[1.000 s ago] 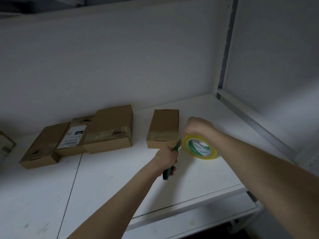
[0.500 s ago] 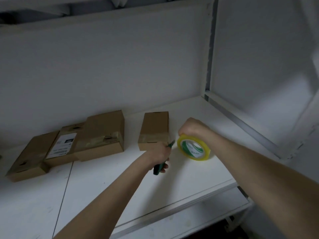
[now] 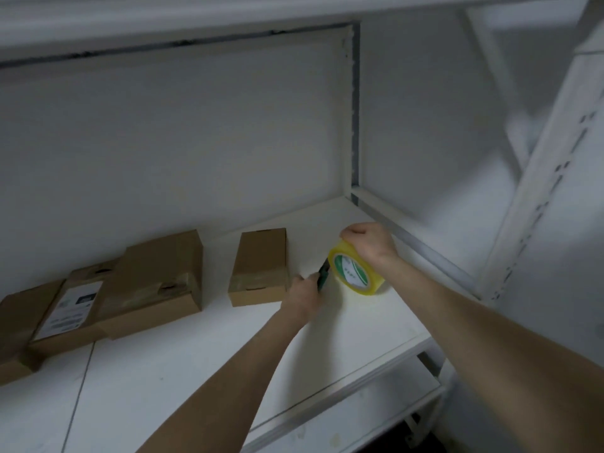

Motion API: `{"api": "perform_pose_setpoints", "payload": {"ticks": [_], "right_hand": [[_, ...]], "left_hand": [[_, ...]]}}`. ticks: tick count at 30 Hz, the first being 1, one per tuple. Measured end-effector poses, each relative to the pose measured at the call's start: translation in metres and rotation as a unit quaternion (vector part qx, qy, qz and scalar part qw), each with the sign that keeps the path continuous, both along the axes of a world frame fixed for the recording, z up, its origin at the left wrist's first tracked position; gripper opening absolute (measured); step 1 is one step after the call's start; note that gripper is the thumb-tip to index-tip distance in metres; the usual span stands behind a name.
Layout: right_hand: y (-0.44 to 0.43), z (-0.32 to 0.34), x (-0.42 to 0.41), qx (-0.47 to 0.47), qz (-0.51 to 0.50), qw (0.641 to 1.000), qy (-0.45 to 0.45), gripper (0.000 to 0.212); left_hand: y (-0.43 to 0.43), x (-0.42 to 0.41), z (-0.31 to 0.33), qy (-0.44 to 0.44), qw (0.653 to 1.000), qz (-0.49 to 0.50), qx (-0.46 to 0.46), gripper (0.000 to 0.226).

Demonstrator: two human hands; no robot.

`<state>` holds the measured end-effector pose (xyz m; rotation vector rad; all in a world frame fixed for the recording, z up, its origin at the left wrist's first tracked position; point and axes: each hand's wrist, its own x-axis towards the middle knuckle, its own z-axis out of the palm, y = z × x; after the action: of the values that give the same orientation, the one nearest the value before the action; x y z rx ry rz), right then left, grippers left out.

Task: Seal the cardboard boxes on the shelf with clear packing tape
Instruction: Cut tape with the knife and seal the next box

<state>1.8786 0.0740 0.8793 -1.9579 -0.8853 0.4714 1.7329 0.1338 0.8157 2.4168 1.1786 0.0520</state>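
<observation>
A small cardboard box (image 3: pixel 260 264) lies flat on the white shelf (image 3: pixel 202 361), with a tape strip across its near end. Right of it, my right hand (image 3: pixel 367 241) grips the top of a yellowish tape roll (image 3: pixel 354 273) with a green and white core label, held on edge on the shelf. My left hand (image 3: pixel 304 297) grips a dark green cutter (image 3: pixel 323 276) whose tip points up at the roll's left side, beside the box's near right corner. Further left lie a larger taped box (image 3: pixel 160 282), a labelled box (image 3: pixel 70 310) and another box (image 3: pixel 16 318), partly overlapping.
The shelf's back wall is close behind the boxes. A white metal upright (image 3: pixel 536 204) and a side rail (image 3: pixel 415 240) bound the shelf on the right. A lower shelf (image 3: pixel 353 420) shows beneath the front edge.
My right hand has moved the tape roll a little to the right, away from the small box. My left hand with the cutter stayed beside the box. The camera has tilted up.
</observation>
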Motion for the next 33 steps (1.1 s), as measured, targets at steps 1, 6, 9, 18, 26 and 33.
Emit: {"api": "perform_pose_setpoints", "payload": {"ticks": [1,6,9,18,26,33], "right_hand": [[-0.005,0.0,0.003,0.014,-0.012,1.0,0.004,0.015],[-0.031,0.001,0.018,0.039,-0.064,0.997,-0.018,0.017],[-0.041,-0.001,0.026,0.035,-0.083,0.994,-0.055,0.021],[-0.055,-0.001,0.033,0.045,-0.061,0.99,-0.121,0.021],[-0.058,-0.007,0.043,0.013,-0.053,0.987,-0.154,0.031],[-0.059,-0.012,0.043,0.008,-0.033,0.984,-0.176,0.032]], "left_hand": [[0.001,0.007,-0.007,0.016,1.0,-0.009,0.008,0.042],[0.003,0.027,0.009,-0.117,0.985,-0.005,0.123,0.028],[-0.001,0.043,0.051,-0.334,0.923,-0.001,0.194,0.017],[-0.015,0.084,0.073,-0.296,0.955,0.001,0.008,0.022],[-0.019,0.087,0.08,-0.356,0.914,0.05,-0.189,0.02],[-0.023,0.09,0.075,-0.329,0.932,0.033,-0.145,0.009]]}}
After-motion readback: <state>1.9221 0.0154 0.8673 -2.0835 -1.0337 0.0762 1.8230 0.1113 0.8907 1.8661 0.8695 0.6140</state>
